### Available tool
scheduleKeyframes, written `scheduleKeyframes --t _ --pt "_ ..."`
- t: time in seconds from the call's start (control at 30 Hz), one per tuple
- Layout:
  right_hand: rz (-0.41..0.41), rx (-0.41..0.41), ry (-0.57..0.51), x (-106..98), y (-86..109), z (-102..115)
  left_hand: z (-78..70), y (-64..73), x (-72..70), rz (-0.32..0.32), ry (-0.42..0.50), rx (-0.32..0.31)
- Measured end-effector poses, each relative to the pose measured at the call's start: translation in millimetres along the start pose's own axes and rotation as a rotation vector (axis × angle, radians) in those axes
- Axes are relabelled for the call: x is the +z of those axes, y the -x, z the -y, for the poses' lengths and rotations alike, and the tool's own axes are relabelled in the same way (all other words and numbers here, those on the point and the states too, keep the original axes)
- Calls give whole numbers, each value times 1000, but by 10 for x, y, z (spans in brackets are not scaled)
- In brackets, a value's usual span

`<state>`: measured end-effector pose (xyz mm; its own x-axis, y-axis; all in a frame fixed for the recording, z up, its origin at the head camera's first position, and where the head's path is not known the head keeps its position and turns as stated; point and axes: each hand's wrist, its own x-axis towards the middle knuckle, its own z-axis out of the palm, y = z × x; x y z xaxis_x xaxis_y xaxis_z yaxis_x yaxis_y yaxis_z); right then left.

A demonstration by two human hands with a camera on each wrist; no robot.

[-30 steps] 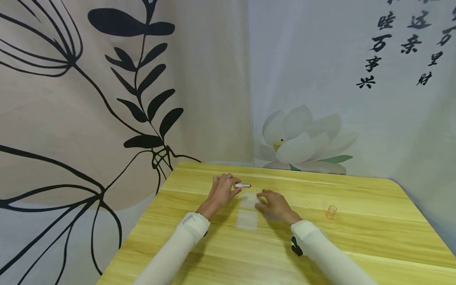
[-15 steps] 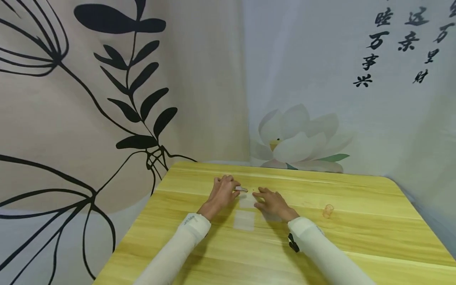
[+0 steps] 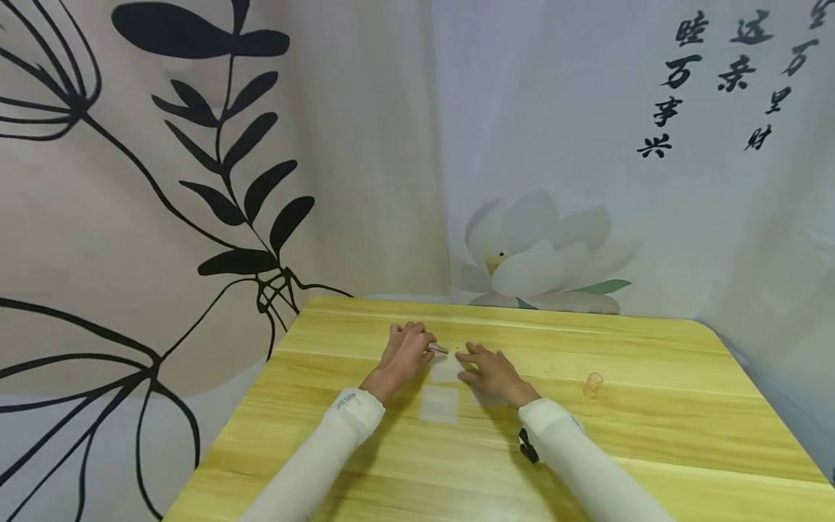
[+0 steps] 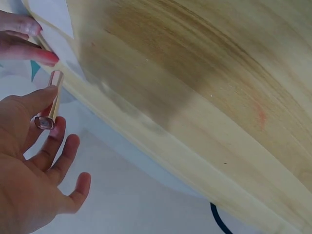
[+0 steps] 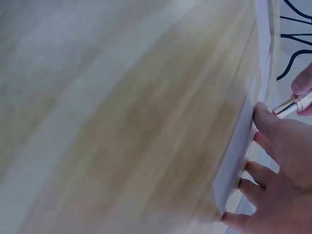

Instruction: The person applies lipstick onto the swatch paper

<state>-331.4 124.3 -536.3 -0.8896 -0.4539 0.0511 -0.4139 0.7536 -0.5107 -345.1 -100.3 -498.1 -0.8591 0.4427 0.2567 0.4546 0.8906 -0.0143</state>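
In the left wrist view my left hand [image 4: 29, 161] pinches a slim, shiny rose-gold lipstick [image 4: 57, 80] between thumb and index finger. The other fingers of that hand are spread. The lipstick's free end points toward my right hand [image 3: 492, 373], a short way apart in the head view. My right hand lies low over the table with loosely bent fingers. Its fingertips are at the edge of a white paper square [image 5: 239, 141] in the right wrist view. A second white square [image 3: 445, 370] lies between the hands, and another square [image 3: 439, 404] nearer me.
The yellow wood-grain table [image 3: 365, 478] extends on all sides of the hands. A small orange outlined shape [image 3: 593, 385] lies to the right. A faint red smear [image 4: 261, 114] marks the wood in the left wrist view. A printed curtain [image 3: 372, 145] hangs behind the far edge.
The lipstick's free end has tilted down and toward me, and less of it shows beyond the left hand. The right hand stays close by. The whole head view has shifted slightly.
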Motion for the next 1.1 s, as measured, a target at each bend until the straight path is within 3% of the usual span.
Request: scheduleKeyframes --t 0.77,1.1 --pt "-47 -3 -24 36 -5 15 -9 -61 59 0 -46 17" --pt "-29 8 -43 24 16 33 -21 -39 45 -14 -57 29"
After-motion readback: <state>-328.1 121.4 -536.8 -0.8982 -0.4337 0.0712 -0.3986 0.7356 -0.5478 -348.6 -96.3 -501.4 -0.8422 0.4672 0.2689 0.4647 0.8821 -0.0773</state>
